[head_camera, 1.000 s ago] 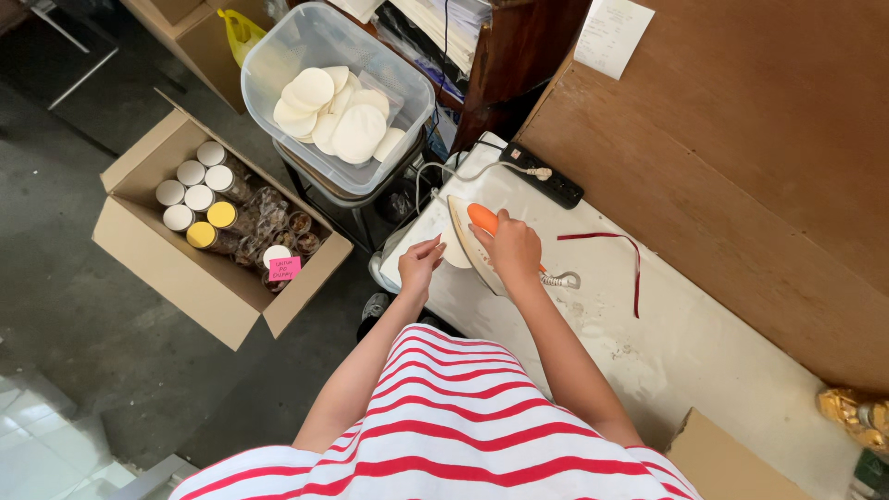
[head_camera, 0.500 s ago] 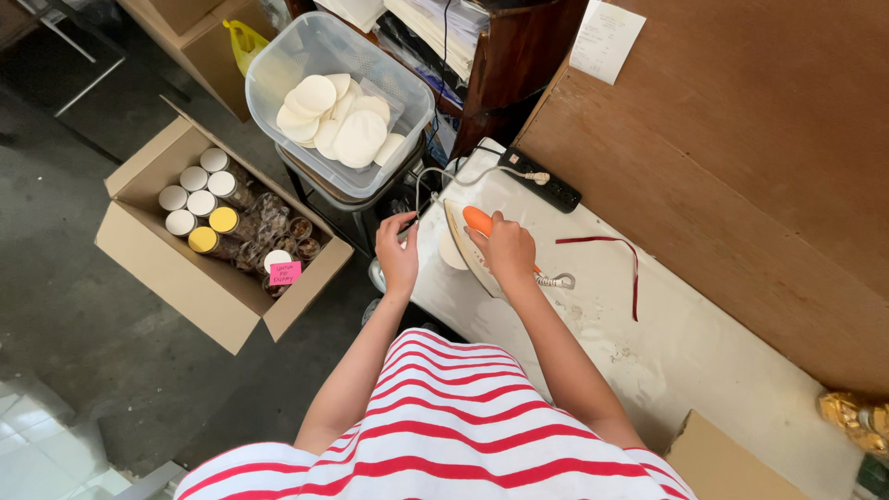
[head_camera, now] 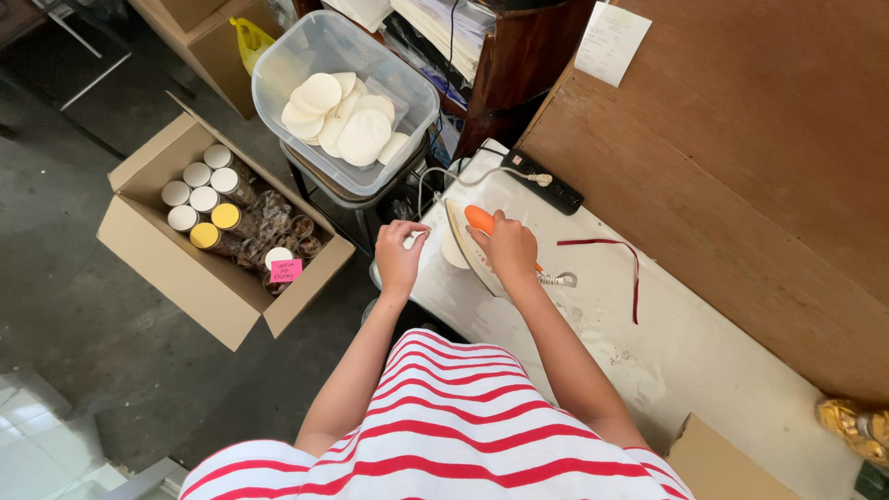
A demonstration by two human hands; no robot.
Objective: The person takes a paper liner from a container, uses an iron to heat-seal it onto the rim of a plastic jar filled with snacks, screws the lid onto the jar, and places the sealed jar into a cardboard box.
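Observation:
My right hand [head_camera: 511, 248] grips the orange handle of a white clothes iron [head_camera: 469, 231] that rests on the white work surface [head_camera: 648, 343]. A round cream fabric disc [head_camera: 452, 250] lies partly under the iron's left side. My left hand [head_camera: 398, 255] hovers at the table's left edge just left of the disc, fingers curled, nothing visibly in it. A clear plastic tub [head_camera: 343, 97] holding several more cream discs stands beyond my left hand.
An open cardboard box [head_camera: 199, 231] of lidded jars sits on the floor at left. A black power strip [head_camera: 546, 181] and a dark red ribbon [head_camera: 616, 255] lie on the surface. A brown board wall [head_camera: 741, 167] runs along the right. A cardboard piece [head_camera: 722, 463] lies at bottom right.
My left hand left the disc beside the iron and drew back to the table's left edge, fingers curling. The iron and my right hand stayed almost still.

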